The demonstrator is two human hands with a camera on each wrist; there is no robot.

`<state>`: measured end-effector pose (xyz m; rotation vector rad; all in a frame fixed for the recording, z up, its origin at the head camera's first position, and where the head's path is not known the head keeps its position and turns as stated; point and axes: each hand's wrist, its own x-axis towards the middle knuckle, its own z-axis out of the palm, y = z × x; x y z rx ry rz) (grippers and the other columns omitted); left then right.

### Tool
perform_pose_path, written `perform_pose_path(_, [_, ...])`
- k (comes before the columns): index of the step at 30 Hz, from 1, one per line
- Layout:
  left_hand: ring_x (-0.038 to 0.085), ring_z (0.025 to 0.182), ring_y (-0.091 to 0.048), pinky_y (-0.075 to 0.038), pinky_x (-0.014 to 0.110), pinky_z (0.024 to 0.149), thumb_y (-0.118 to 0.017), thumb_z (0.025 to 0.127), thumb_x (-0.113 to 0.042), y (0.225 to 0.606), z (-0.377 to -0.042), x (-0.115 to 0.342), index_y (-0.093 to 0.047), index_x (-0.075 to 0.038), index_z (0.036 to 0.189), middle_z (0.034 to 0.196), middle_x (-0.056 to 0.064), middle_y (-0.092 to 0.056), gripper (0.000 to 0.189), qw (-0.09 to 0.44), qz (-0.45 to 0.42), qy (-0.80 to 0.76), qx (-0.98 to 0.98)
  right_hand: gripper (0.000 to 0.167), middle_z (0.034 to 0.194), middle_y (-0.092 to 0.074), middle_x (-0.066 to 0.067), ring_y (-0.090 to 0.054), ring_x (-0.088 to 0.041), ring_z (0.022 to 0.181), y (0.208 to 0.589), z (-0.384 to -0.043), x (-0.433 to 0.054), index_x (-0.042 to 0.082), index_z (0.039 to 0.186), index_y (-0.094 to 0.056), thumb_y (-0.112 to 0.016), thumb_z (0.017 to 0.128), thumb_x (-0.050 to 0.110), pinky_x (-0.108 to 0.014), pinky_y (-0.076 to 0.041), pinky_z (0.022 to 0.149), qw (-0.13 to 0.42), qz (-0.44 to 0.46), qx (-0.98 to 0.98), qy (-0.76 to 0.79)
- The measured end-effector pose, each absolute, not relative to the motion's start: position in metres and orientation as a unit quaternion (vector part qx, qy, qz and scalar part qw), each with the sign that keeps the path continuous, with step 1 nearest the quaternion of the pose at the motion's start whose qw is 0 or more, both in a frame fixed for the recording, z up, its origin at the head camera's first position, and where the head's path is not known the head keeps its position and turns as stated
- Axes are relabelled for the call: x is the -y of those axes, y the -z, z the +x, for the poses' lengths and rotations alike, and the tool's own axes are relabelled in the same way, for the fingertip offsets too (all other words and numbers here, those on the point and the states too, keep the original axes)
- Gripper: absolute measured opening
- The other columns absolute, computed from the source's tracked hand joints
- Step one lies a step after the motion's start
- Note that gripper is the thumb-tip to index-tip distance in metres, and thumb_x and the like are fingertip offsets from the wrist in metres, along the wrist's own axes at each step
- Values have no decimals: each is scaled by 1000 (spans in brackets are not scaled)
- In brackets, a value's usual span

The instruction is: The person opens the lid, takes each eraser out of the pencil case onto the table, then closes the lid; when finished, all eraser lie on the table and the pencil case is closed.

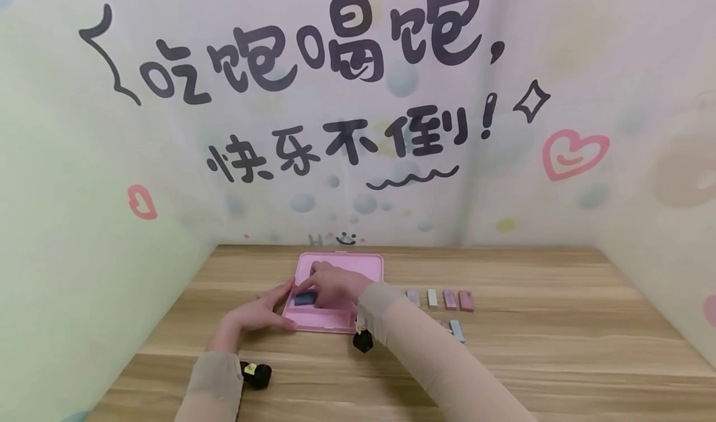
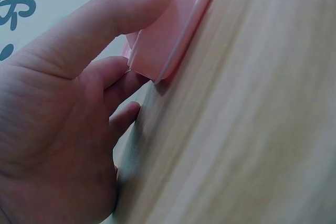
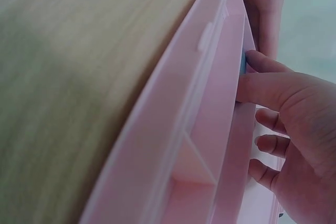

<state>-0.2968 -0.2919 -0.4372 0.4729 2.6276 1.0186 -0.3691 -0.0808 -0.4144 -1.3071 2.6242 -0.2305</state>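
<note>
A pink plastic case [image 1: 319, 320] lies on the table with its lid [image 1: 349, 261] laid back toward the wall. My left hand [image 1: 256, 313] grips the case's left end, the thumb [image 2: 144, 6] over the front corner and the fingers along the side. Inside the case, behind the front compartments, sits a small dark blue block [image 1: 305, 299]. My right hand [image 1: 334, 284] reaches over the case and pinches this block between thumb and index finger, while its other fingers are bent loosely. Most of the block is hidden by the fingers in the right wrist view.
Right of the case, a row of small blocks includes a white one [image 1: 432, 298], a purple one [image 1: 450, 299] and a pink one [image 1: 467, 301]. Nearer me lies a light blue block [image 1: 457, 330], partly beside my right forearm. A printed wall [image 1: 347, 217] stands behind the table.
</note>
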Motion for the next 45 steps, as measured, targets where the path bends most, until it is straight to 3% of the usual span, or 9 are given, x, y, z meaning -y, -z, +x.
perform_pose_path(13, [44, 143, -8, 4, 70, 105, -78, 79, -37, 435, -296, 291, -11, -7, 156, 158, 23, -14, 106, 145, 167, -352, -910, 57, 119, -48, -2, -42, -13, 104, 414, -372, 82, 43, 125, -64, -72, 82, 7, -21, -37, 83, 105, -444, -886, 81])
perform_pose_path(29, [40, 145, -6, 5, 68, 106, -78, 79, -40, 439, -299, 292, -11, -10, 156, 159, 21, -13, 107, 146, 158, -343, -914, 49, 114, -48, 0, -45, -12, 96, 412, -370, 82, 39, 123, -62, -75, 83, 14, -25, -42, 79, 128, -435, -888, 81])
perform_pose_path(41, [42, 144, -7, 5, 68, 106, -79, 78, -40, 438, -297, 293, -11, -11, 156, 159, 21, -13, 108, 144, 163, -349, -912, 51, 117, -49, -1, -45, -11, 101, 401, -367, 81, 34, 124, -58, -75, 82, 11, -24, -40, 86, 122, -452, -881, 62])
perform_pose_path(45, [43, 143, -10, 4, 69, 106, -79, 78, -37, 436, -295, 292, -11, -12, 157, 158, 22, -14, 107, 140, 169, -352, -910, 46, 118, -52, -1, -47, -11, 101, 393, -366, 78, 31, 125, -56, -69, 87, 9, -23, -40, 87, 120, -458, -878, 67])
